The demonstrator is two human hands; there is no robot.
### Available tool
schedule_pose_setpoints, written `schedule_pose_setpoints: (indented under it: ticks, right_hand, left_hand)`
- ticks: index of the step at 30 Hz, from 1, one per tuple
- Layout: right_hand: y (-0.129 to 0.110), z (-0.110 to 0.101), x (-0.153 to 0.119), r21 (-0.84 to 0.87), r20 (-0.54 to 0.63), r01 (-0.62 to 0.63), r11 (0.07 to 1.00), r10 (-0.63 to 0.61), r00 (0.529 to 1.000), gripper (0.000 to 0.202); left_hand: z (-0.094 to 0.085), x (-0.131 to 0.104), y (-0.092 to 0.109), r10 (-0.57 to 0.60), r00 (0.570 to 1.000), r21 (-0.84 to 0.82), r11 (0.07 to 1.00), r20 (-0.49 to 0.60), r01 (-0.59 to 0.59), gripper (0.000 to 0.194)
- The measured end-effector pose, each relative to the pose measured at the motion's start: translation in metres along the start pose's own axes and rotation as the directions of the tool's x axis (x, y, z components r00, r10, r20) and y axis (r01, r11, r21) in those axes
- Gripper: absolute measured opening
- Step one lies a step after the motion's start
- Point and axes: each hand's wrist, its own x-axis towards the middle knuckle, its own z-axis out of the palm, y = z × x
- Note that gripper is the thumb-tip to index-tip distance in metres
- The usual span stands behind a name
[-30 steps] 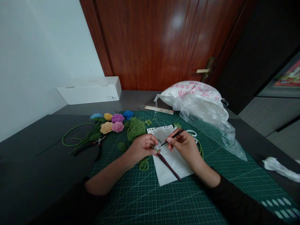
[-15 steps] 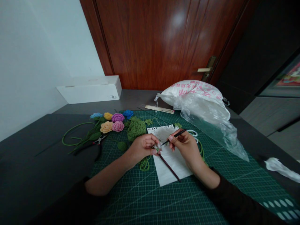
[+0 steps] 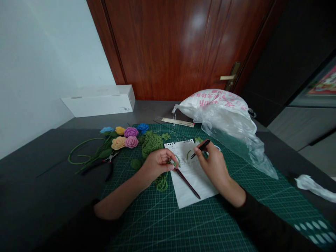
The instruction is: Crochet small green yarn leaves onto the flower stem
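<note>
My left hand [image 3: 161,162] pinches a small piece of green crochet work [image 3: 173,163] and the upper end of a crochet hook [image 3: 188,182]. The hook's dark red handle slants down to the right over a sheet of paper [image 3: 183,194] torn from a notebook. In my right hand [image 3: 214,164] is a black pen [image 3: 201,148], its tip pointing down-left over the written upper part of the sheet. Whether the tip touches the paper I cannot tell. Green yarn [image 3: 152,142] lies beside my left hand, and a strand curves over the paper.
The paper lies on a green cutting mat [image 3: 147,224]. Crocheted flowers [image 3: 131,132] and pliers [image 3: 110,159] lie to the left. Behind are a white box [image 3: 99,103], a flat strip [image 3: 178,122] and a large white bag [image 3: 220,108]. White-handled scissors [image 3: 217,148] are partly behind my right hand.
My right hand has drawn the pen a little right and up, away from my left hand. More writing shows on the paper. My left hand still holds the crochet work and hook.
</note>
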Motion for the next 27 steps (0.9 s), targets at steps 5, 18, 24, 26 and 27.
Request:
schedule_pose_setpoints:
  ticks: [5, 18, 24, 26, 27]
  right_hand:
    - [-0.010, -0.004, 0.002, -0.016, 0.148, 0.139, 0.990, -0.136, 0.980, 0.018]
    - [-0.028, 0.017, -0.028, -0.015, 0.371, 0.116, 0.993, -0.102, 0.923, 0.011]
    - [-0.027, 0.022, -0.028, 0.126, 0.275, 0.089, 0.988, -0.121, 0.954, 0.018]
    - [-0.026, 0.025, -0.029, 0.153, 0.249, 0.075, 0.985, -0.112, 0.962, 0.020]
    - [-0.025, 0.027, -0.030, 0.163, 0.237, 0.068, 0.984, -0.106, 0.966, 0.021]
  left_hand:
    - [0.000, 0.002, -0.001, 0.047, 0.998, 0.020, 0.999, -0.047, -0.046, 0.024]
    - [0.006, -0.003, 0.008, 0.153, 0.978, 0.014, 0.988, -0.141, -0.152, 0.036]
    - [0.007, -0.003, 0.012, 0.154, 0.977, -0.030, 0.987, -0.145, -0.160, 0.026]
    - [0.007, -0.004, 0.014, 0.151, 0.977, -0.042, 0.986, -0.149, -0.159, 0.024]
    - [0.007, -0.004, 0.015, 0.148, 0.977, -0.048, 0.987, -0.151, -0.157, 0.023]
